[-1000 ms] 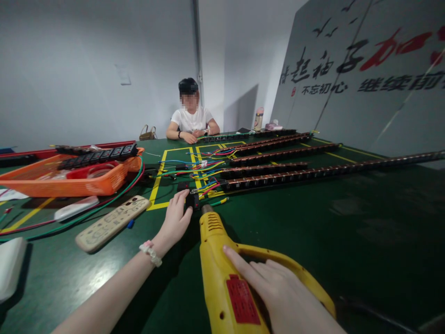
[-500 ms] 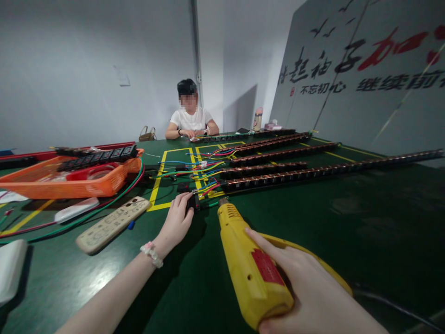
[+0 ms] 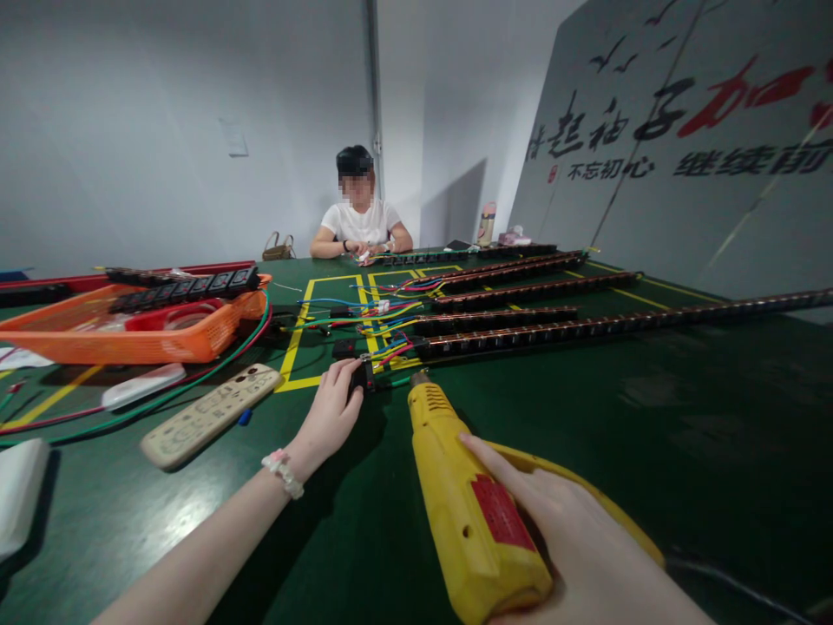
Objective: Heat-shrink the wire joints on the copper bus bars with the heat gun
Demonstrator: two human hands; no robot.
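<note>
A yellow heat gun with a red label is gripped in my right hand, its metal nozzle pointing away from me. Just beyond that nozzle lies a short green wire that runs left to a small black block. The fingers of my left hand are closed around this block at the table. Right behind it, blue, yellow and red wires come out of the end of a long black strip with copper-coloured lines.
Several more long strips lie across the green table. At left are an orange basket with black parts, a beige remote control and a white case. A co-worker sits at the far side, hands on another strip.
The view has shifted very slightly. Both hands, the heat gun and the black block keep nearly the same places.
</note>
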